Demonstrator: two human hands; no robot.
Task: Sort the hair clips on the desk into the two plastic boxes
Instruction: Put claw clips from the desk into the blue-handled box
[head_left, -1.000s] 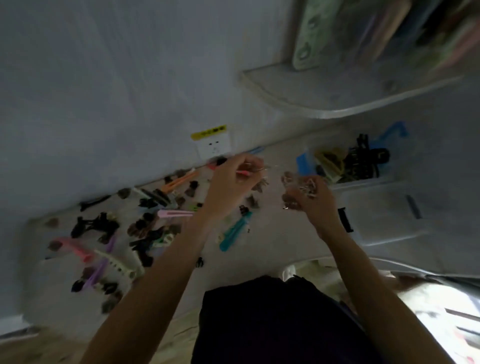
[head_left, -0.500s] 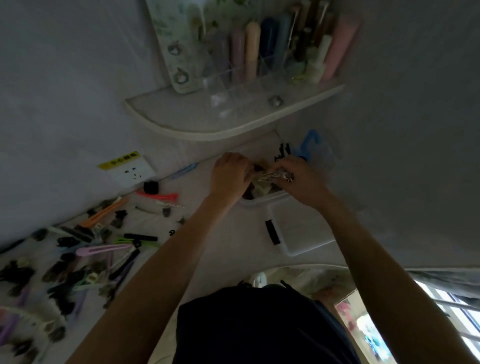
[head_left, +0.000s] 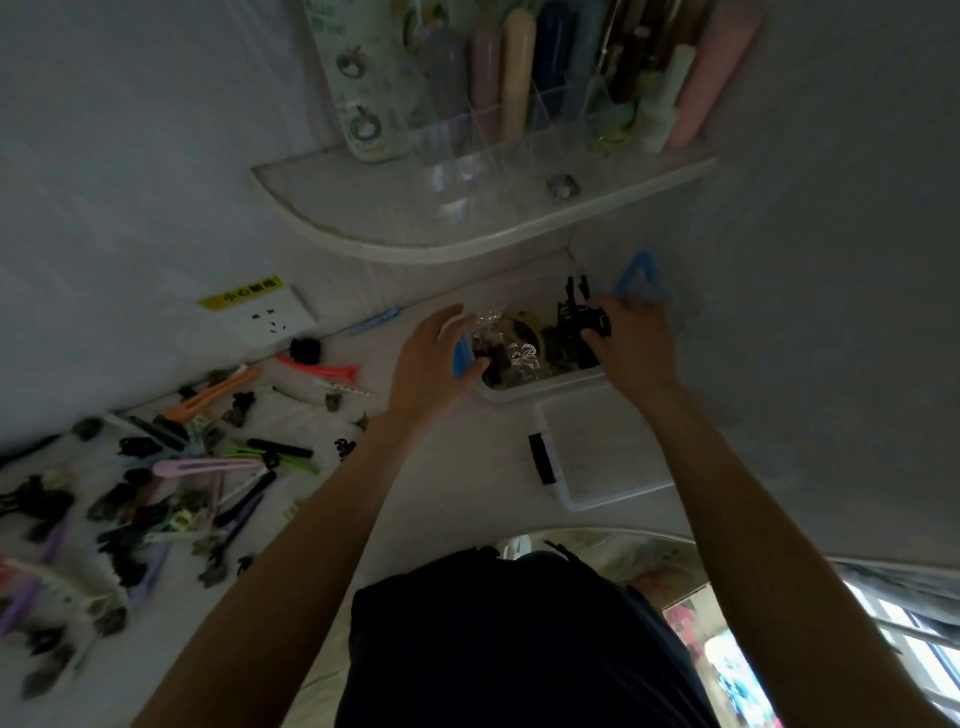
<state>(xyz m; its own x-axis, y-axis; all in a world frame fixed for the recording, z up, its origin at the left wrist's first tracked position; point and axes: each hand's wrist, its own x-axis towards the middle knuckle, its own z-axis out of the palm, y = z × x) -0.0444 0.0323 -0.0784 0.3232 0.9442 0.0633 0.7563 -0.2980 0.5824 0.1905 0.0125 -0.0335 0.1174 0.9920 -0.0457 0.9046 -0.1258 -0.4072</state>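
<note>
Both forearms reached forward over the far clear plastic box (head_left: 540, 388), already holding claw clips. The left hand (head_left: 434, 361) hovered at its left rim, fingers spread and empty. The right hand (head_left: 631, 345) curled over the black clips (head_left: 571, 325); whether it gripped any was unclear. Unsorted hair clips (head_left: 171, 467) lay left on the desk (head_left: 457, 483).

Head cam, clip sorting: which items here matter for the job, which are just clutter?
Job: hair clips scattered on the desk; far box holding clips; near box; left hand and right hand at the far box.

Clutter: shelf; bottles; wall socket.
</note>
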